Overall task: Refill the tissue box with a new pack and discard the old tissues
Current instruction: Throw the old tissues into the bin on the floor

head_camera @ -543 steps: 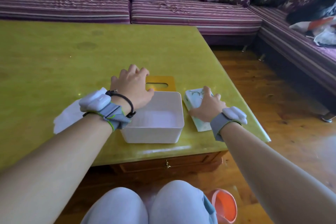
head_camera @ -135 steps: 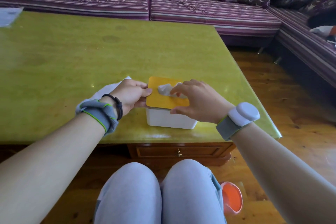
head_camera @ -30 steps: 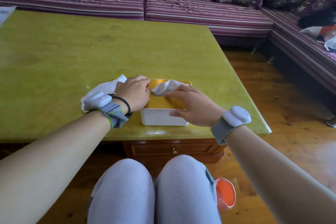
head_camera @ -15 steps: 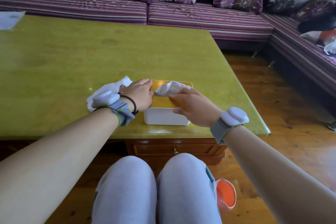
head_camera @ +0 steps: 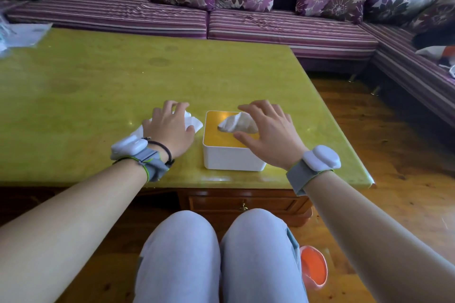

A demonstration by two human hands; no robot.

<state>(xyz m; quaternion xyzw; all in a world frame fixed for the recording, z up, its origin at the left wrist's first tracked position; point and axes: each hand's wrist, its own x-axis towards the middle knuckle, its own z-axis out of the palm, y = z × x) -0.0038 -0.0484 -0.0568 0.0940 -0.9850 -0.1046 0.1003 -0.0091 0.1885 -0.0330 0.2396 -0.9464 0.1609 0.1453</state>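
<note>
The white tissue box stands near the table's front edge with its yellow lid on. A white tissue sticks up out of the lid's slot. My right hand hovers over the lid's right side, fingers spread, just beside that tissue and holding nothing. Left of the box lies a pile of loose old tissues. My left hand lies flat on that pile with its fingers apart, mostly hiding it.
The green table has papers at its far left corner. A purple striped sofa wraps the back and right. An orange bin sits on the wooden floor by my right knee.
Both hands have come off the box lid. The left hand moved left onto the loose tissues; the right hand lifted and spread above the lid.
</note>
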